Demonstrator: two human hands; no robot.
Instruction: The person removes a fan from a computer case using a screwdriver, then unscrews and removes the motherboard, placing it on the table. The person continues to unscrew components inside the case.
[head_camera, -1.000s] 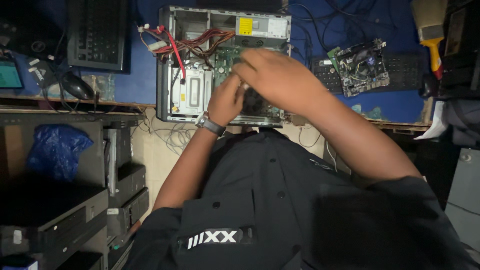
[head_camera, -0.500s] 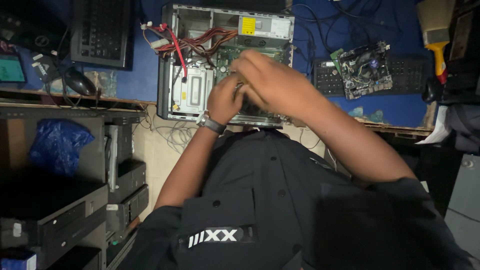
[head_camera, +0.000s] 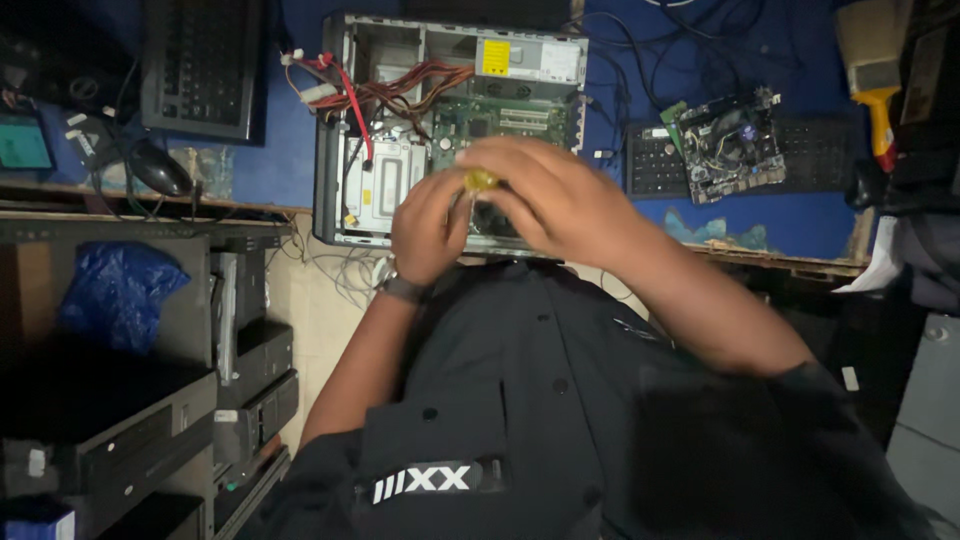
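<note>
Gripping a yellow-handled screwdriver (head_camera: 481, 180) together, both hands (head_camera: 500, 205) work over the open computer case (head_camera: 450, 120); a slip could gouge the motherboard (head_camera: 500, 115) beneath.

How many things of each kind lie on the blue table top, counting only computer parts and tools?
Open computer case: 1
Keyboards: 2
Loose circuit board: 1
Mouse: 1
Yellow-handled brush: 1
Total: 6
Both hands work over the case.
</note>
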